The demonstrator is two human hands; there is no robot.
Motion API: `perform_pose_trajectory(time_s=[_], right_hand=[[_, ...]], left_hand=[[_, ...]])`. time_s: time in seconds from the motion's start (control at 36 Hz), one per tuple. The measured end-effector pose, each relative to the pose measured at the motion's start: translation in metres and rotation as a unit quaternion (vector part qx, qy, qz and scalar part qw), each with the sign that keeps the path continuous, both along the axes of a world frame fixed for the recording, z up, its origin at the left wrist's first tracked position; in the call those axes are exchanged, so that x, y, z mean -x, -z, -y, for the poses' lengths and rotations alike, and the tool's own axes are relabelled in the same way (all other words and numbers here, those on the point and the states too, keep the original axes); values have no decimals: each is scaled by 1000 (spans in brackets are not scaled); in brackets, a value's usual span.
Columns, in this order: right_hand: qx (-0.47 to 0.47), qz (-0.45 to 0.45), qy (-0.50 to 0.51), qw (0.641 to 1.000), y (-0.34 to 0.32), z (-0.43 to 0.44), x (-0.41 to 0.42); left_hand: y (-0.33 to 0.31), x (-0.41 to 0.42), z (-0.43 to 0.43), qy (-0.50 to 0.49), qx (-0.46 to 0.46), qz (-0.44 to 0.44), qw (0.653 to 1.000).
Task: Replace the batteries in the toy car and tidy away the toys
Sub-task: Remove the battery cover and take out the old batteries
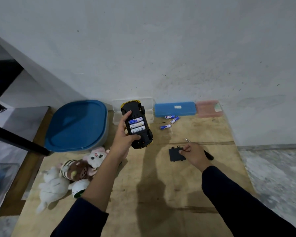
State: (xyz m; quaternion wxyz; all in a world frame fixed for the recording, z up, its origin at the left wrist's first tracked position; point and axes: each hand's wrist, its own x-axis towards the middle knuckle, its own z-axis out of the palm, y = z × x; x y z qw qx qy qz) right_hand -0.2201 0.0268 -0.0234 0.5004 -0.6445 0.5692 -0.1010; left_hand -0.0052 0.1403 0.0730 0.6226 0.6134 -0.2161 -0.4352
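My left hand (125,135) holds the black and yellow toy car (138,132) upside down above the wooden board. Its battery bay is open, with white batteries (136,125) lying in a row inside. My right hand (194,153) pinches the edge of the flat black battery cover (175,154), which lies on the board, and also grips a screwdriver (208,155) whose metal tip sticks up past the fingers. Three blue loose batteries (169,121) lie on the board beyond the cover.
A blue-lidded tub (77,124) stands at the left. Soft toys (70,175) lie in front of it. Clear plastic boxes (116,117), a blue case (174,109) and a pink case (208,108) line the wall. Rough concrete floor (277,177) lies right of the board.
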Motion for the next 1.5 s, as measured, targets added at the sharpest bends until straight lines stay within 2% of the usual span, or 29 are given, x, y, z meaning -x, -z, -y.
perform_pose_trajectory(time_s=[0.11,0.19,0.42,0.56,0.81,1.06,1.5], right_hand=[[2,-23,-12,1000,-4,0,0],[57,-32,-30,997,-15,3,-3],[132,159,-52,977,-108,10,-41],[143,194,-56,969,-140,6,-57],[185,211,11,960,-147,-3,-62],[166,268,67,947,-152,-8,-64],[135,274,66,950,-153,-17,-71]], left_hand=[[-6,4,6,13,-1,11,1000],[-11,8,10,26,-8,30,999],[-24,26,21,59,5,66,996],[-32,36,26,89,21,110,990],[-37,47,30,78,50,166,982],[-41,48,24,100,53,197,974],[-50,44,9,102,63,175,977]])
